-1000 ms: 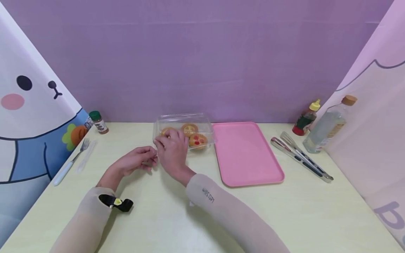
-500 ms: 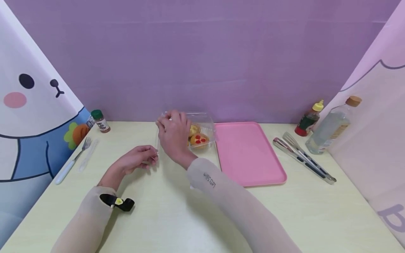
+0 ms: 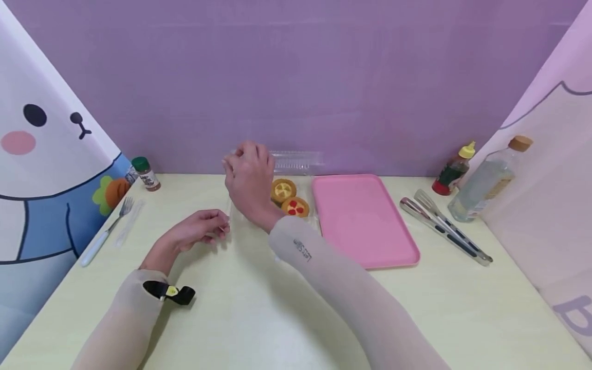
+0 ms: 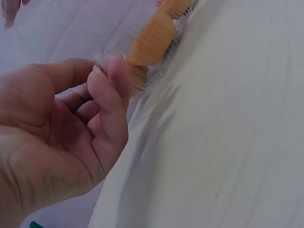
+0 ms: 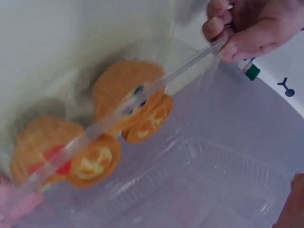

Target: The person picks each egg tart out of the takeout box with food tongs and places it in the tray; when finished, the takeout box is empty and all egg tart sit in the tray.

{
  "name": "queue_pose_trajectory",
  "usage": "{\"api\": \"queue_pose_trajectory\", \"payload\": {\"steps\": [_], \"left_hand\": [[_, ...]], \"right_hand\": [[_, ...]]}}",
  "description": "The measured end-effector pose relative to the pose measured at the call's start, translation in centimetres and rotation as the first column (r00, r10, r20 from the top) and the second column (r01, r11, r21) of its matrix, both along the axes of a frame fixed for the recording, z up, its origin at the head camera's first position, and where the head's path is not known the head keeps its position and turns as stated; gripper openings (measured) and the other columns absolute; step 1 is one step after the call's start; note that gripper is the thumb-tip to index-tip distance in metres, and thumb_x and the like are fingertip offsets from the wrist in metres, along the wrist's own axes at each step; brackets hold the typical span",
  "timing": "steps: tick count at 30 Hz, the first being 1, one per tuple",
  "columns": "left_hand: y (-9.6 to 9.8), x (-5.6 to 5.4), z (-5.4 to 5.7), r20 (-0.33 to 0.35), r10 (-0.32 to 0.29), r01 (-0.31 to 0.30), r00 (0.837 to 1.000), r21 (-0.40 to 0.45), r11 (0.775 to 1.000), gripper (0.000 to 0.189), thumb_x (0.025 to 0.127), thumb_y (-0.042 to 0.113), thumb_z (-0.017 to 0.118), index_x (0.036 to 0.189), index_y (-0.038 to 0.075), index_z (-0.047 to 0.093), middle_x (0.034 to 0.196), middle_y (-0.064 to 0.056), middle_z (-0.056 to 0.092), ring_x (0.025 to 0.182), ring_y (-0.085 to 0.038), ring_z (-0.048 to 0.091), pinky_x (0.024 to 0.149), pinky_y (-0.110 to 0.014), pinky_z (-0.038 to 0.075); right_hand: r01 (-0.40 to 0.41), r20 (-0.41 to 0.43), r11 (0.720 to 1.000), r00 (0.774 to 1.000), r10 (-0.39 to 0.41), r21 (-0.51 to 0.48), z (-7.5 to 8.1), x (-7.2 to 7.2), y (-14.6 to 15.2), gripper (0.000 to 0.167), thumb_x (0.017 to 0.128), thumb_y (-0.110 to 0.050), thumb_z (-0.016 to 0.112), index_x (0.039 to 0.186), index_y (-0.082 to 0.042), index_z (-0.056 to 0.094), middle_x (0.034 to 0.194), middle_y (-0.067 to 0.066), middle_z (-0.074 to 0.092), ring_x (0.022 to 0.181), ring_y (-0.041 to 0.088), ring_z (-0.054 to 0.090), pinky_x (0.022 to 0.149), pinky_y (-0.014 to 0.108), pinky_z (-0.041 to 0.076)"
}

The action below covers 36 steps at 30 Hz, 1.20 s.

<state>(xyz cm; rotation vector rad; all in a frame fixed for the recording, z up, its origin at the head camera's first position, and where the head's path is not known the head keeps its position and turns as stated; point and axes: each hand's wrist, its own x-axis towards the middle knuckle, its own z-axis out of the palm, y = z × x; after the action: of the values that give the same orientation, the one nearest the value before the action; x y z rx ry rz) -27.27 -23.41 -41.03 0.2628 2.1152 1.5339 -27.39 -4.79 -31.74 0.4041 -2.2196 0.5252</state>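
A clear plastic clamshell box [image 5: 190, 62] stands at the back of the table with its lid [image 3: 297, 161] raised and leaning back. Inside lie several small tarts; in the head view one has a yellow top [image 3: 283, 190] and another has red spots [image 3: 296, 207]. My left hand [image 3: 196, 229] pinches the box's near left corner between thumb and fingertips, as the left wrist view also shows. My right hand [image 3: 252, 186] is up at the lid's left side with its fingers curled at the edge, hiding the box's left part.
A pink tray [image 3: 365, 221] lies right of the box. Farther right are metal tongs [image 3: 444, 231], a sauce bottle [image 3: 452, 172] with a yellow cap and a corked bottle [image 3: 485, 180]. At left are a fork [image 3: 108, 231], a clear plastic utensil [image 3: 129, 223] and a green-capped jar [image 3: 146, 174].
My right hand has moved up and back from the box's front edge, and the lid has swung open toward the back wall. My left hand has stayed at the corner.
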Motion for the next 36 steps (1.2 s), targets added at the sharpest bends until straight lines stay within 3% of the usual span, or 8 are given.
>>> {"api": "queue_pose_trajectory", "payload": {"steps": [8, 15, 18, 21, 23, 28, 36], "left_hand": [[-0.1, -0.1, -0.2, -0.002, -0.011, 0.011, 1.000, -0.018, 1.000, 0.028, 0.107, 0.029, 0.048, 0.110, 0.002, 0.056, 0.097, -0.002, 0.064, 0.087, -0.014, 0.063, 0.070, -0.028, 0.054], [0.0, -0.2, -0.5, -0.011, -0.035, 0.035, 0.999, -0.008, 0.999, 0.029, 0.107, 0.029, 0.047, 0.109, 0.002, 0.056, 0.098, -0.008, 0.064, 0.088, -0.016, 0.064, 0.071, -0.029, 0.056], [0.2, -0.2, -0.5, -0.016, -0.047, 0.047, 0.999, -0.003, 0.999, 0.029, 0.107, 0.030, 0.047, 0.109, 0.002, 0.055, 0.098, -0.008, 0.063, 0.088, -0.016, 0.064, 0.071, -0.029, 0.056], [0.3, -0.2, -0.5, -0.021, -0.055, 0.055, 0.998, -0.004, 0.998, 0.029, 0.107, 0.030, 0.047, 0.109, 0.002, 0.055, 0.098, -0.008, 0.063, 0.088, -0.016, 0.064, 0.071, -0.030, 0.056], [0.4, -0.2, -0.5, -0.023, -0.053, 0.053, 0.998, -0.004, 0.999, 0.029, 0.107, 0.029, 0.047, 0.109, 0.001, 0.055, 0.098, -0.008, 0.063, 0.088, -0.016, 0.064, 0.071, -0.030, 0.056], [0.4, -0.3, -0.4, -0.031, -0.052, 0.052, 0.998, -0.009, 0.999, 0.031, 0.108, 0.030, 0.046, 0.110, 0.000, 0.055, 0.099, -0.010, 0.063, 0.088, -0.017, 0.064, 0.071, -0.030, 0.056], [0.5, -0.1, -0.3, -0.021, -0.036, 0.036, 0.999, -0.020, 0.999, 0.030, 0.108, 0.028, 0.046, 0.110, 0.000, 0.055, 0.099, -0.009, 0.065, 0.088, -0.017, 0.064, 0.072, -0.030, 0.057]], "right_hand": [[0.006, 0.025, 0.995, 1.000, -0.008, 0.098, 0.8, -1.2, 0.4, 0.022, 0.101, -0.035, 0.059, 0.105, -0.027, 0.079, 0.106, -0.005, 0.058, 0.107, 0.016, 0.047, 0.095, 0.034, 0.038], [0.049, -0.131, 0.982, 0.991, -0.025, 0.184, 1.1, -2.6, 0.4, 0.024, 0.103, -0.033, 0.056, 0.096, -0.029, 0.079, 0.093, -0.004, 0.057, 0.098, 0.019, 0.050, 0.093, 0.038, 0.039], [0.087, -0.144, 0.971, 0.988, -0.055, 0.225, 1.5, -3.1, 0.5, 0.024, 0.103, -0.035, 0.056, 0.098, -0.031, 0.079, 0.091, -0.006, 0.061, 0.096, 0.018, 0.052, 0.091, 0.037, 0.039], [0.102, -0.065, 0.953, 0.994, -0.086, 0.285, 2.2, -3.5, 0.7, 0.026, 0.104, -0.041, 0.051, 0.104, -0.034, 0.077, 0.097, -0.009, 0.064, 0.100, 0.017, 0.052, 0.093, 0.038, 0.039], [0.079, 0.034, 0.944, 0.995, -0.095, 0.320, 2.7, -3.7, 0.9, 0.028, 0.104, -0.044, 0.048, 0.115, -0.036, 0.072, 0.107, -0.010, 0.064, 0.109, 0.016, 0.051, 0.096, 0.038, 0.039], [-0.002, 0.268, 0.942, 0.959, -0.093, 0.335, 3.3, -4.2, 2.1, 0.040, 0.104, -0.049, 0.046, 0.141, -0.038, 0.054, 0.138, -0.009, 0.056, 0.134, 0.017, 0.041, 0.108, 0.041, 0.034], [-0.022, 0.369, 0.966, 0.926, -0.078, 0.258, 2.7, -4.9, 4.6, 0.041, 0.103, -0.046, 0.049, 0.142, -0.034, 0.054, 0.143, -0.006, 0.054, 0.138, 0.020, 0.038, 0.113, 0.044, 0.031]]}}
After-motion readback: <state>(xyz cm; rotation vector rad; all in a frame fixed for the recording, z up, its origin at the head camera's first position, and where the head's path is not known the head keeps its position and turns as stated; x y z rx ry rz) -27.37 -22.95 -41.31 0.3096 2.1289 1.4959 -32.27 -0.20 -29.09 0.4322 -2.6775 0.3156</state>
